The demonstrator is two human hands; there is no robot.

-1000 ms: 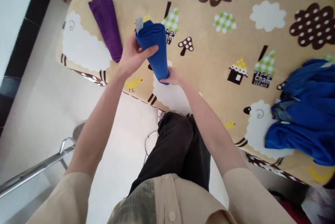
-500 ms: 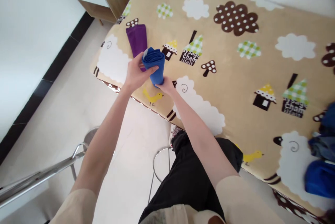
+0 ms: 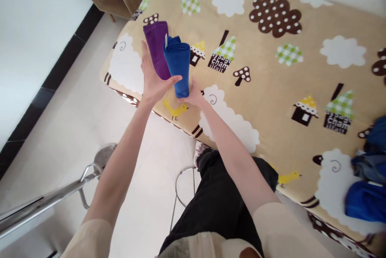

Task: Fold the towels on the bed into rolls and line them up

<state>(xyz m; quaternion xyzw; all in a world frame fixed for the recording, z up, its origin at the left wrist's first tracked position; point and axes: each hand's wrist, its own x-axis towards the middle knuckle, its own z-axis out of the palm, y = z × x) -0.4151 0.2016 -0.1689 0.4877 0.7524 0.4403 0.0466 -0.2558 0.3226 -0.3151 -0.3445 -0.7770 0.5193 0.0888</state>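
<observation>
Where the blue cloth roll [image 3: 177,65] sits, in front of the person, its long axis runs away from the body, the broad, folded end with its white tag [image 3: 165,40] far off and the narrow end near. Nearest to that narrow end is the right hand [image 3: 194,93], its fingers and thumb cupped around the base from the right. On the other side the left hand [image 3: 153,83] is spread wide, palm apart from the roll, only the thumb reaching across its lower front. So the hands are apart, with the roll's lower part between them. Just left of the roll, the folded purple cloth [image 3: 157,44] lies on the bed [image 3: 265,81] along nearly the same line; whether the two touch, I cannot tell. Well off to the right, a heap of blue clothing [image 3: 366,201] rests near the bed's edge
</observation>
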